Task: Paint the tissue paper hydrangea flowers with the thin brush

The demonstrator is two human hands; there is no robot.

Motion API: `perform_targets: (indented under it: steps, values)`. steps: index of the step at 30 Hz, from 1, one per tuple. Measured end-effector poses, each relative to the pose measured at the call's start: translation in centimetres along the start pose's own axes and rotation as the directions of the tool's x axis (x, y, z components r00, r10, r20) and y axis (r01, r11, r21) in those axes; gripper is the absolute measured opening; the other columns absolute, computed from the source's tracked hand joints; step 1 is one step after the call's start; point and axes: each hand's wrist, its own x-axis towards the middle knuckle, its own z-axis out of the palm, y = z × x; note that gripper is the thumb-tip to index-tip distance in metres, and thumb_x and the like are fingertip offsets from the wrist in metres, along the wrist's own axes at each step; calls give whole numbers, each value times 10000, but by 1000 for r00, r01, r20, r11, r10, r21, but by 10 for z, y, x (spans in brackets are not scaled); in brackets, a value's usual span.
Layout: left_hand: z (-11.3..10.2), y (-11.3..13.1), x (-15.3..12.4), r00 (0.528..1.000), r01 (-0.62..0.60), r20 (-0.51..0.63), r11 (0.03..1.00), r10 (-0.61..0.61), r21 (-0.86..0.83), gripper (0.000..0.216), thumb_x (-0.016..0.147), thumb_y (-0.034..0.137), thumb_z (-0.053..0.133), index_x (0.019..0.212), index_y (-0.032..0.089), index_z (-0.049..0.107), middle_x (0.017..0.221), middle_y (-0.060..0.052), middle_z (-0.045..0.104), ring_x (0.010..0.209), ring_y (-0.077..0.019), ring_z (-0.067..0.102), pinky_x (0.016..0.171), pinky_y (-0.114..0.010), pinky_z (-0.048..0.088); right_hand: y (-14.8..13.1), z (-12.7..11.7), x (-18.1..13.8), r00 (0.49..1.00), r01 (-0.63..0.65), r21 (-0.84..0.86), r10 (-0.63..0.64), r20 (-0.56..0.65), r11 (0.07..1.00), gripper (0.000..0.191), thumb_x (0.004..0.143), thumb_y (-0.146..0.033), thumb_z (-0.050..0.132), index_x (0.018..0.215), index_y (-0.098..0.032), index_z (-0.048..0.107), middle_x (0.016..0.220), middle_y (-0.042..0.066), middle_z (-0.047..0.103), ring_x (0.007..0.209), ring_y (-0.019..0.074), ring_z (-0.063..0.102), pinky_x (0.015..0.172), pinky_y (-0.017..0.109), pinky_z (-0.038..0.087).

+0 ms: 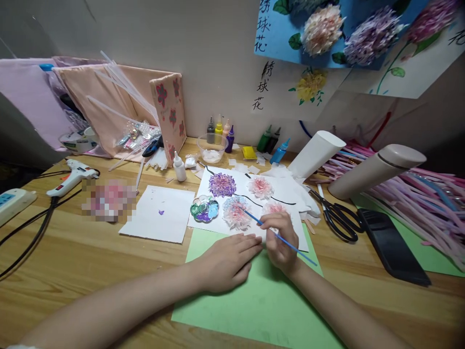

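Note:
My right hand (281,240) grips a blue paintbrush (286,242). The brush tip meets a ruffled paper flower (237,213), pale pink with blue dabs at its top. My left hand (232,261) lies flat, fingers stretched out, over the lower edge of the white sheet (209,224) and the green paper (232,315) beneath. Also on the white sheet are a purple flower (222,184), a pink flower (260,187) and another pink flower (275,208), partly covered by my right hand. A flower-shaped paint palette (205,209) with green, purple and blue wells sits at the sheet's left.
Left are a white card (158,214) with purple smears and a glue gun (72,177). Behind stand paint bottles (218,127), a clear bowl (212,149) and a white glue bottle (179,167). Right lie black scissors (337,215), a black tray (392,247) and pipe cleaners (417,203).

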Motion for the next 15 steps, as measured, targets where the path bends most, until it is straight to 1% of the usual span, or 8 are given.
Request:
perform_targets:
  steps: [3,5,7,12,15]
  values:
    - [0,0,-1,1000,13,24,1000,-13,-5,441,925,211,389,1356,123,417,1411,-109,458,1286,-217,425,1109,-358,309,8,0,-1,987,-135,120,144,-67,984,149,853,-139,385,815,-221,503,733,13,532,718,180,500,697,354,377]
    - [-1,0,-1,999,22,28,1000,-22,-9,442,927,213,386,1359,128,419,1413,-106,457,1288,-217,427,1111,-362,309,10,1,-1,982,-160,171,174,-70,972,158,864,-164,372,786,-221,496,701,8,517,689,178,491,677,354,372]
    - [-1,0,0,999,26,31,1000,-26,-9,436,928,217,383,1352,123,432,1400,-109,471,1281,-218,434,1114,-361,308,10,2,-2,986,-149,183,159,-45,972,157,865,-171,370,779,-218,493,693,8,519,679,175,490,676,356,368]
    - [-2,1,1,1000,19,19,1000,-19,-20,417,924,209,385,1326,128,460,1346,-104,519,1255,-213,453,1111,-345,313,8,2,-1,994,-104,144,96,57,984,141,859,-159,372,803,-215,489,726,18,529,709,177,499,678,356,376]
    - [-1,1,1,1000,23,16,999,-23,-31,424,917,203,394,1332,141,451,1338,-98,526,1245,-214,462,1098,-349,333,7,2,1,988,-121,112,109,108,986,137,860,-155,371,820,-213,488,744,25,533,732,180,501,675,349,390]
